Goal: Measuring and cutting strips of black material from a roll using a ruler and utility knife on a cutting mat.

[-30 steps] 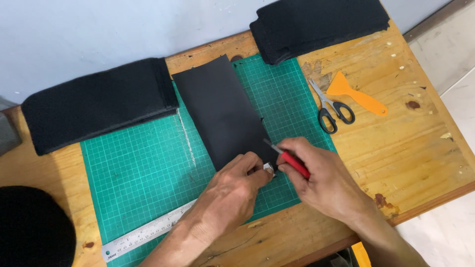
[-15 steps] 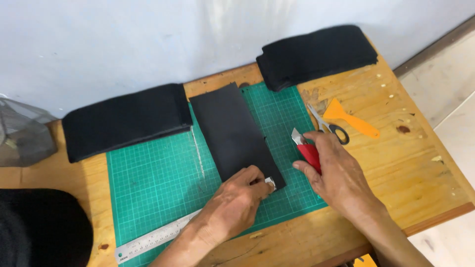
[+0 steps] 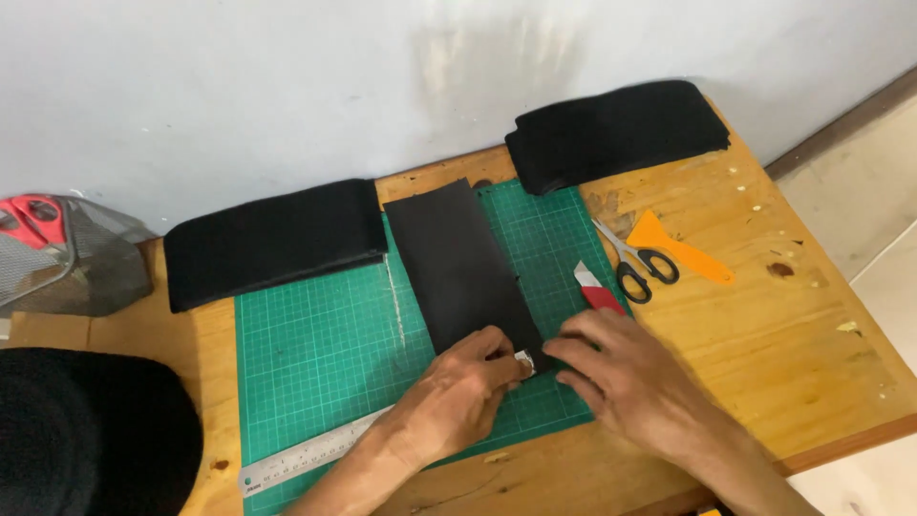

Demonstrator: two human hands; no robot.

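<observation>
Black strip (image 3: 465, 270) lies lengthwise on the green cutting mat (image 3: 315, 334), its near end under your hands. Your left hand (image 3: 465, 387) presses there, grip curled around a small white piece. Your right hand (image 3: 626, 377) lies flat just beside it, fingers spread, with the red knife (image 3: 597, 291) partly underneath. Scissors (image 3: 635, 263) lie nearby on the counter (image 3: 812, 325).

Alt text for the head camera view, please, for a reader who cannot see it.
Two bare hands, left hand and right hand, press on the near end of a black sheet on a green cutting mat on a wooden table. A red-handled knife lies by the right hand, and scissors lie beyond.
</observation>
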